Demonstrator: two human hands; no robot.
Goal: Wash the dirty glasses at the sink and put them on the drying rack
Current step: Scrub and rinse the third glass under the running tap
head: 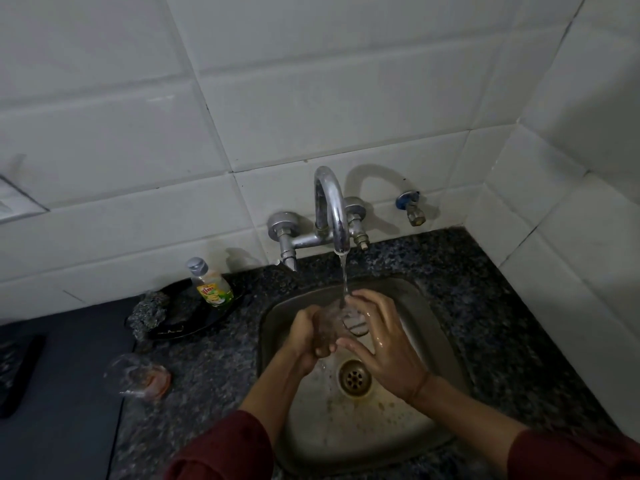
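Note:
A clear drinking glass [337, 315] is held over the steel sink [277, 317], right under the running stream from the chrome tap [330, 209]. My left hand [310, 336] grips the glass's body from the left, fingers curled under it. My right hand [379, 337] touches the glass's right side and rim with spread fingers and thumb. Much of the glass is blurred by water and hidden by my fingers. A second clear glass [130, 374] with a reddish residue lies on the dark counter to the left of the sink.
A dish-soap bottle [209, 284] and a steel scrubber [149, 311] sit on a black tray [187, 323] left of the tap. The sink drain [355, 377] lies below my hands. A dark object [17, 372] sits at the far left. White tiled walls close off the back and right.

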